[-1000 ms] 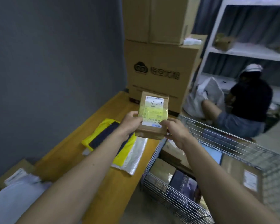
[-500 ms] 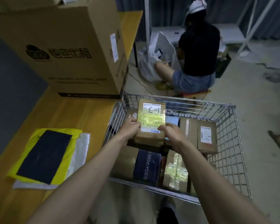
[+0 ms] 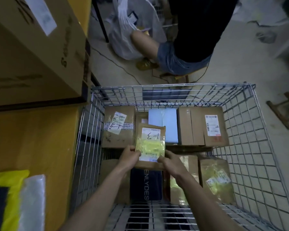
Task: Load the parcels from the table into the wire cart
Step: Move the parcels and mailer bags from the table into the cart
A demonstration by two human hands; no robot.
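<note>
The left hand [image 3: 130, 156] and the right hand [image 3: 169, 161] pinch the near corners of the parcel [image 3: 150, 144] over the wire cart [image 3: 250, 130]; its long axis points far, away from the fingers, above parcels already loaded.

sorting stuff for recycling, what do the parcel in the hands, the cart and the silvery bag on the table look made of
Parcel, held by left hand and right hand: brown cardboard, matte, with a glossy paper label.
Cart: bare metal wire, a shiny grey grid.
Silvery bag: probably plastic film, judging by its soft sheen.
</note>
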